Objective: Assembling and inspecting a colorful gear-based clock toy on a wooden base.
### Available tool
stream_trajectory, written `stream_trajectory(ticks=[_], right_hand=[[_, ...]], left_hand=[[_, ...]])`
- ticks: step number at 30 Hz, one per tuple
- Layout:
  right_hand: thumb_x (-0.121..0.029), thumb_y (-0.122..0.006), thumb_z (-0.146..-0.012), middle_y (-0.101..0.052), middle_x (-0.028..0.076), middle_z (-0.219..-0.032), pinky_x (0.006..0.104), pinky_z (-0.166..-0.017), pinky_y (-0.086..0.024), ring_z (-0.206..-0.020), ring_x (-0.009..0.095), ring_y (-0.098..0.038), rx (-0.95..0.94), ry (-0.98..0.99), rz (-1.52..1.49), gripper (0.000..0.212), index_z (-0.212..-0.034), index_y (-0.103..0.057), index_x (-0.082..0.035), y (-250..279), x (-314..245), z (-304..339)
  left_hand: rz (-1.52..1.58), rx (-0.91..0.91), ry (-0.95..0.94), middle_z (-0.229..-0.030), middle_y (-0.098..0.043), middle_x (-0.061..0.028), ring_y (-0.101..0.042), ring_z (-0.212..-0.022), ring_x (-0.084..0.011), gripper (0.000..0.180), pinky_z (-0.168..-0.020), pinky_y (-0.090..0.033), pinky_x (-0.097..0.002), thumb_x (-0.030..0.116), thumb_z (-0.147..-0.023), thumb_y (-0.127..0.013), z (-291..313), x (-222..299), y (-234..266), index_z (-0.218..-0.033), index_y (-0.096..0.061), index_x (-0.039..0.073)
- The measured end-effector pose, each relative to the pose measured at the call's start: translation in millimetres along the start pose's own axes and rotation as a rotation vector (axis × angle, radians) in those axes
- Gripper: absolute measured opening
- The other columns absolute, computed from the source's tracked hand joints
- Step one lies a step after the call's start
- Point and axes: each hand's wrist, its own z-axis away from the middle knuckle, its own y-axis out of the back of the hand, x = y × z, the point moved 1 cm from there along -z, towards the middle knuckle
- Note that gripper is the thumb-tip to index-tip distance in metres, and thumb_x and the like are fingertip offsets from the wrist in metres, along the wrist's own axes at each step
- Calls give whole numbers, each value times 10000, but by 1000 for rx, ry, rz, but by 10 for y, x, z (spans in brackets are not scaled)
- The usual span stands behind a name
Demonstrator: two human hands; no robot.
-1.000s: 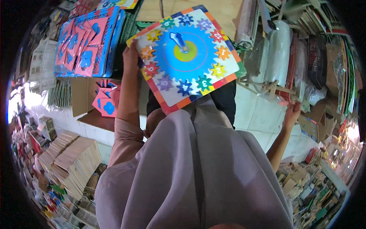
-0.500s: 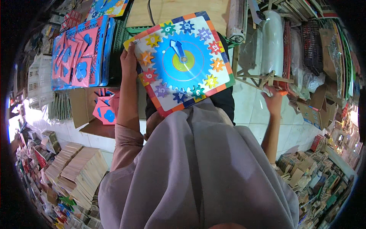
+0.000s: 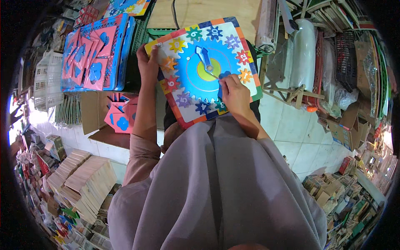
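Blue is filling the middle of the clock (image 3: 193, 75), which is lying aslant just beyond the grey top (image 3: 183, 179). Its lower corner is reaching close to that cloth, its upper edge is overlapping the table (image 3: 200, 14) in view, and its right edge is facing white tile (image 3: 289, 129) that is stretching past the wood frame (image 3: 300, 95). On the left, room is narrowing beside the carton (image 3: 93, 106) and the crate (image 3: 123, 54).

The left hand (image 3: 148, 62) is pinching the clock's upper left corner, thumb on top. The right hand (image 3: 235, 93) is pressing its fingertips together over the clock; I cannot tell what they are pinching.

One arrow (image 3: 202, 56) is slanting up-left. Eleven gears (image 3: 194, 33) are showing, one partly covered. Another clock (image 3: 125, 5) is making two. One roll (image 3: 302, 58) is standing out at right. Pink pieces (image 3: 83, 54) are overlapping too much for counting.
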Motion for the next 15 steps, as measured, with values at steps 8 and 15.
stream_trajectory(ticks=[8,15], right_hand=[[-73,-586,-844,-591,150,-765,392,-526,-452,-637,349,-595,40,-40,-125,84,-880,-519,-39,35,65,-88],[-91,-615,-835,-571,121,-774,358,-527,-450,-628,308,-589,14,80,-161,105,-848,-534,-26,106,81,-79]], left_hand=[[-822,-422,-804,-1136,-553,-33,-466,-1111,-259,332,-945,-309,-480,148,-735,-675,381,661,-502,-1060,-605,157],[-818,-726,-780,-1001,-589,11,-503,-1014,-205,177,-835,-346,-477,110,-738,-629,498,578,-653,-908,-659,152]])
